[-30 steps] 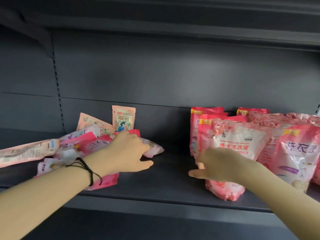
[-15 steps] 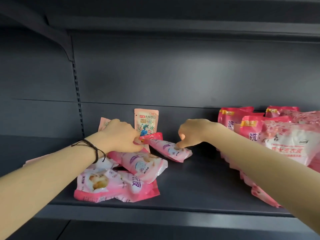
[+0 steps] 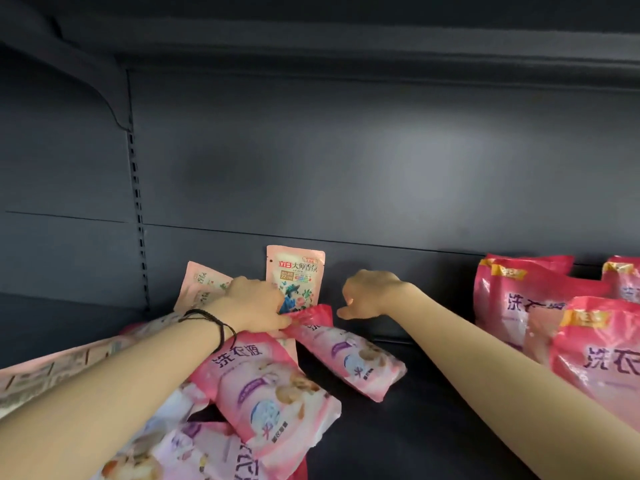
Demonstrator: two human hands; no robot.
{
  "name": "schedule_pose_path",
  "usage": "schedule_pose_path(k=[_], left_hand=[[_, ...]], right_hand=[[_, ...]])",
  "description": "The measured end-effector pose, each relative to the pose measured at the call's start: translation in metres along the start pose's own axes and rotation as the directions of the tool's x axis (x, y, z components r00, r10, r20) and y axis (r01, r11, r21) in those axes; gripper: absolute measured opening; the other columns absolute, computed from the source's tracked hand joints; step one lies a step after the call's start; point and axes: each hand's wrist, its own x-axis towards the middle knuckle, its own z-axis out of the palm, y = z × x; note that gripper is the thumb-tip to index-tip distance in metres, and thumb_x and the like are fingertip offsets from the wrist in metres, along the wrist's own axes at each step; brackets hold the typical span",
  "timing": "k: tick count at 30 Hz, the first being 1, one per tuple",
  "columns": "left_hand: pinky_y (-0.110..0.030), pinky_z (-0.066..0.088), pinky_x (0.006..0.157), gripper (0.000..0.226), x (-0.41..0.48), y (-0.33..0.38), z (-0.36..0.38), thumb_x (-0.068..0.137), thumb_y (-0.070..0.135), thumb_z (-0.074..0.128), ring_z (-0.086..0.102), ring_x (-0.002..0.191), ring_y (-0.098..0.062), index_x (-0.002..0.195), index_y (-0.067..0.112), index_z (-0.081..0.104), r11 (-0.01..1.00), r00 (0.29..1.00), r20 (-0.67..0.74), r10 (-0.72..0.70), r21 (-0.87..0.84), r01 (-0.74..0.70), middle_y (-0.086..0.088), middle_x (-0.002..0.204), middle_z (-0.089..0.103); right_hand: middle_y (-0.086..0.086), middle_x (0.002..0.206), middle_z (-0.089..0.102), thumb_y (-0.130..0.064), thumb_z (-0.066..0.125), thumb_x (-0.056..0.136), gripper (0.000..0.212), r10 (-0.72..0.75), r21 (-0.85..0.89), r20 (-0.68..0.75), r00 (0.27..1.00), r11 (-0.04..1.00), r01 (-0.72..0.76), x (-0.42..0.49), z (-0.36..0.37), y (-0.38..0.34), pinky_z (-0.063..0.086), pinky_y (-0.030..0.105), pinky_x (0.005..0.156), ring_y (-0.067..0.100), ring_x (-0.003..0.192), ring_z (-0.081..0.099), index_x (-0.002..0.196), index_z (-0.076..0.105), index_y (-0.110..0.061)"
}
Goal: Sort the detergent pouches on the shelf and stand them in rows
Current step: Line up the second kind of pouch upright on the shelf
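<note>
Left hand (image 3: 254,303): fingers curled, tips pinching the red top edge of the lying pouch (image 3: 349,355); black band (image 3: 216,322) on the wrist.
Right hand (image 3: 370,296): fingers curled in, thumb out, holding nothing, just right of that pouch's top, near the back wall.
Lying pouch: flat on the shelf (image 3: 415,438), mid-left.
Front pouch (image 3: 266,393): on the near-left heap.
Small pouch (image 3: 296,277): upright against the far wall, behind the left hand.
Standing pouches (image 3: 519,306): upright, far right.
</note>
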Motion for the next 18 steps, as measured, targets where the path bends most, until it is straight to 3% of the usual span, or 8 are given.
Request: schedule_pose_path(k=[3, 7, 9, 12, 15, 18], left_hand=[[-0.026, 0.036, 0.057, 0.043, 0.016, 0.002, 0.015, 0.087, 0.058, 0.047, 0.062, 0.081, -0.018, 0.094, 0.02, 0.067, 0.97, 0.997, 0.063, -0.045, -0.237, 0.059, 0.002, 0.089, 0.067], [-0.027, 0.044, 0.067, 0.022, 0.029, 0.006, 0.032, 0.09, 0.028, 0.06, 0.057, 0.074, -0.015, 0.088, 0.008, 0.069, 0.833, 0.997, 0.061, -0.053, -0.548, 0.078, -0.001, 0.083, 0.065], [-0.026, 0.045, 0.071, 0.01, 0.032, 0.007, 0.035, 0.091, 0.018, 0.06, 0.058, 0.081, -0.014, 0.083, 0.014, 0.064, 0.803, 0.999, 0.034, -0.039, -0.594, 0.051, 0.003, 0.087, 0.063], [-0.023, 0.039, 0.066, 0.024, 0.033, 0.006, 0.035, 0.092, 0.012, 0.057, 0.051, 0.079, -0.014, 0.072, 0.023, 0.051, 0.767, 0.997, -0.081, -0.007, -0.639, -0.046, 0.009, 0.081, 0.051], [-0.027, 0.037, 0.071, 0.017, 0.033, 0.004, 0.023, 0.091, 0.008, 0.056, 0.047, 0.082, -0.017, 0.079, 0.019, 0.052, 0.722, 0.974, -0.224, 0.027, -0.669, -0.174, 0.007, 0.084, 0.045], [-0.023, 0.041, 0.069, 0.007, 0.034, 0.007, 0.002, 0.093, 0.005, 0.054, 0.049, 0.082, -0.014, 0.09, 0.007, 0.06, 0.648, 0.93, -0.367, 0.027, -0.702, -0.295, 0.004, 0.089, 0.05]], right_hand=[[0.006, 0.094, 0.065, -0.052, 0.047, 0.094, 0.05, 0.012, 0.176, 0.006, 1.0, 0.984, -0.013, 0.022, 0.017, 0.0, 0.045, 0.03, 0.062, 0.025, 0.087, 0.064, 0.094, 0.064, -0.006], [0.009, 0.098, 0.067, -0.053, 0.048, 0.093, 0.051, 0.06, 0.356, 0.004, 0.998, 0.933, -0.058, 0.038, 0.038, 0.002, 0.05, 0.034, 0.07, 0.024, 0.087, 0.064, 0.096, 0.067, -0.007], [0.007, 0.091, 0.065, -0.055, 0.047, 0.092, 0.052, 0.099, 0.433, 0.009, 0.995, 0.896, -0.094, 0.042, 0.047, 0.005, 0.049, 0.033, 0.069, 0.021, 0.08, 0.063, 0.093, 0.068, -0.007], [0.008, 0.084, 0.066, -0.056, 0.047, 0.092, 0.056, 0.176, 0.574, 0.023, 0.984, 0.803, -0.157, 0.043, 0.058, 0.013, 0.053, 0.033, 0.068, 0.02, 0.072, 0.063, 0.093, 0.067, -0.004], [0.01, 0.099, 0.07, -0.051, 0.052, 0.091, 0.047, 0.224, 0.812, 0.099, 0.97, 0.545, -0.208, 0.039, 0.069, 0.023, 0.057, 0.038, 0.083, 0.024, 0.087, 0.068, 0.101, 0.067, -0.008], [0.01, 0.104, 0.073, -0.042, 0.058, 0.091, 0.036, 0.124, 0.98, 0.176, 0.977, 0.068, -0.186, 0.029, 0.077, 0.025, 0.054, 0.04, 0.092, 0.025, 0.095, 0.07, 0.104, 0.069, -0.009]])
